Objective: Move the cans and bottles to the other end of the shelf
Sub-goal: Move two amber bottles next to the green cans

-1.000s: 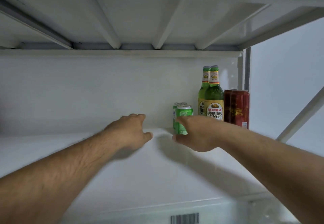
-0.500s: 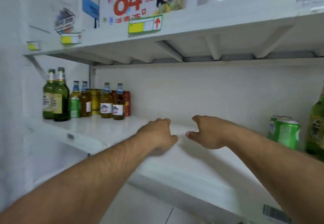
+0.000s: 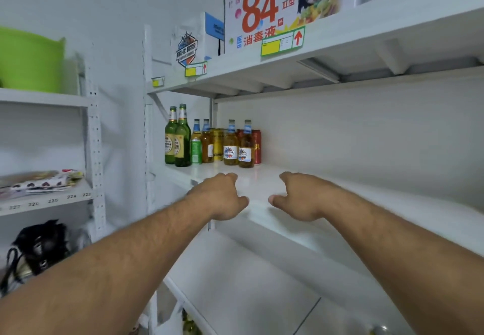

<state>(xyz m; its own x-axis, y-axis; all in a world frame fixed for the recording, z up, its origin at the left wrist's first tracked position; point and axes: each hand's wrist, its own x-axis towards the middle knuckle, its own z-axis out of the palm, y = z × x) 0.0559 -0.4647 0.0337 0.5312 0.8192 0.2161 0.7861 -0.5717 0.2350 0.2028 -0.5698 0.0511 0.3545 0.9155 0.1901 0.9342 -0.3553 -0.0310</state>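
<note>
At the far left end of the white shelf (image 3: 327, 203) stands a cluster of drinks: two tall green beer bottles (image 3: 178, 140), a green can (image 3: 196, 151), several small amber bottles (image 3: 238, 148), a yellow can (image 3: 217, 144) and a red can (image 3: 257, 146). My left hand (image 3: 222, 198) and my right hand (image 3: 298, 198) hover side by side over the shelf's front edge, short of the cluster. Both hold nothing, fingers loosely curled and apart. The right end of the shelf is out of view.
An upper shelf (image 3: 340, 36) carries a printed "84" carton (image 3: 282, 12) and a smaller box (image 3: 196, 43). A second rack at the left holds a green tub (image 3: 28, 59), folded cloths (image 3: 39, 181) and a black bag (image 3: 36, 248). A lower shelf board (image 3: 248, 282) lies beneath my arms.
The view has swung from the shelf's right end to its left end. My right hand has let go of the green can there, and both empty hands have travelled left along the shelf.
</note>
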